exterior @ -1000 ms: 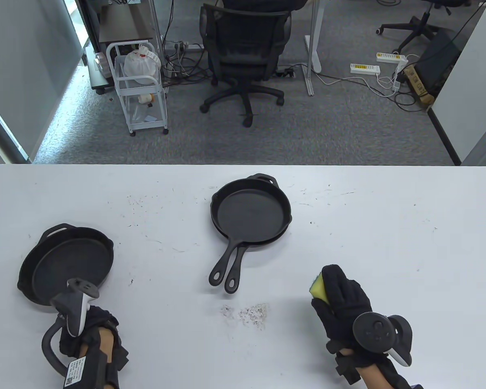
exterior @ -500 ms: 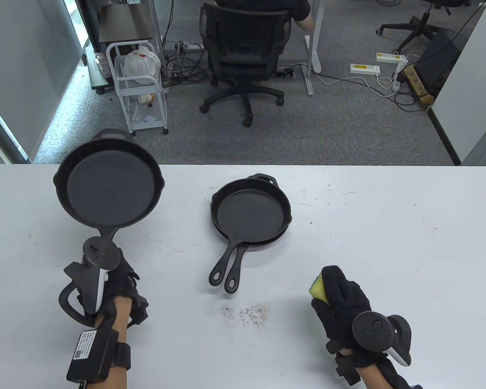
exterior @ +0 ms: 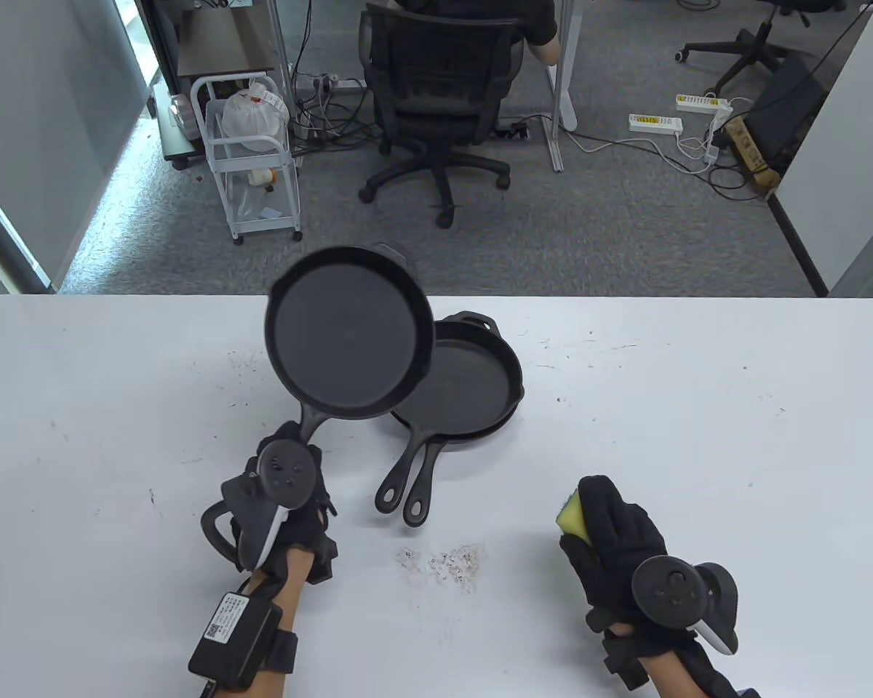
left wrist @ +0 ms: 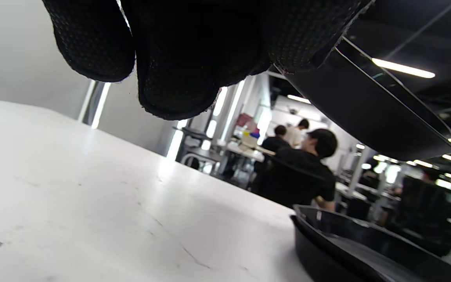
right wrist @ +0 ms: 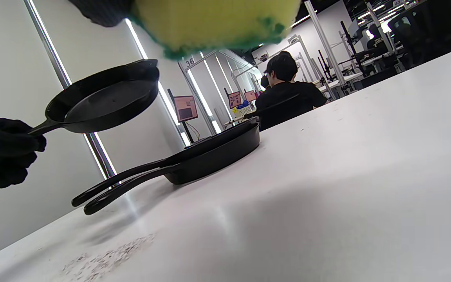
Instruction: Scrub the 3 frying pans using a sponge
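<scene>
My left hand grips the handle of a black frying pan and holds it in the air, above and partly over the left side of two stacked black frying pans on the white table. The lifted pan is level, well clear of the stack. My right hand holds a yellow and green sponge at the table's front right. The sponge hangs just above the tabletop. The lifted pan's underside is seen above the stack's rim.
A patch of dark crumbs lies on the table between my hands, with finer specks at the left. Beyond the far edge a person sits in an office chair, beside a white wire cart.
My left hand has carried the pan from the table's front left, up and rightwards, until it hovers over the stacked pans. The right hand with the sponge has stayed still.
</scene>
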The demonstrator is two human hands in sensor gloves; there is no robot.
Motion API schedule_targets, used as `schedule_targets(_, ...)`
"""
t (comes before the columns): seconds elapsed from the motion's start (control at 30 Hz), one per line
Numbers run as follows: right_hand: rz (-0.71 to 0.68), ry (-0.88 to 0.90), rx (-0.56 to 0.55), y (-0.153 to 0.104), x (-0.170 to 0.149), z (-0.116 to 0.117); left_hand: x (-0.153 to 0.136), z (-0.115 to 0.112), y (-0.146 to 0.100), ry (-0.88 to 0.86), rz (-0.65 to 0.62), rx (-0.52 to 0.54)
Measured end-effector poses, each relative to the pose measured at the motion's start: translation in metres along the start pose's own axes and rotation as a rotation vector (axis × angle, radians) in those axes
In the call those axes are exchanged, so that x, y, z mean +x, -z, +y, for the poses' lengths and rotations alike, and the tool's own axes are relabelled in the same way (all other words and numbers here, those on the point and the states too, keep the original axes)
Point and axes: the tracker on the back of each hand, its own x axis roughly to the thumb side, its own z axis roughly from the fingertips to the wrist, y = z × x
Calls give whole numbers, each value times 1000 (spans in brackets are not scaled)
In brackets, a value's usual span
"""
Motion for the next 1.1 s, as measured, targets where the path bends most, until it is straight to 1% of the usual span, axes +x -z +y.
schedule_targets(0.2, -12, -30, -8, 0, 3, 0, 54, -24, -31, 34, -213, -13)
schedule_targets(0.27, -7, -47, -12, 0, 3, 0, 69, -32, -46, 2, -270, -43)
schedule_targets(0.3, -4, -51, -15, 0, 3, 0, 73, -35, -50, -4, -286, -48)
schedule_targets(0.4, 11, -62, -12, 0, 0, 2, 80, -54, -68, -22, -325, -49)
schedule_targets(0.43, 19, -70, -11, 0, -1, 3, 81, -62, -72, -25, -333, -56)
schedule_targets(0.5, 29, -79, -4, 2, -3, 4, 81, -68, -75, -33, -344, -91)
schedule_targets(0.53, 32, -82, -5, 3, -4, 4, 81, -68, -76, -26, -350, -91)
schedule_targets(0.63, 32, -123, -12, 5, -3, 5, 82, -68, -82, 12, -392, -43)
schedule_targets(0.67, 27, -135, -22, 6, -2, 5, 82, -67, -82, 12, -399, -45)
schedule_targets(0.8, 51, -284, -12, 17, 9, 2, 83, -61, -86, -14, -432, -40)
schedule_targets(0.93, 44, -458, 82, 36, 39, 5, 83, -50, -93, -76, -466, -43)
schedule_targets(1.03, 31, -553, 156, 50, 60, 8, 86, -42, -99, -105, -507, -35)
schedule_targets(1.1, -15, -618, 129, 57, 74, 8, 87, -37, -103, -74, -506, 5)
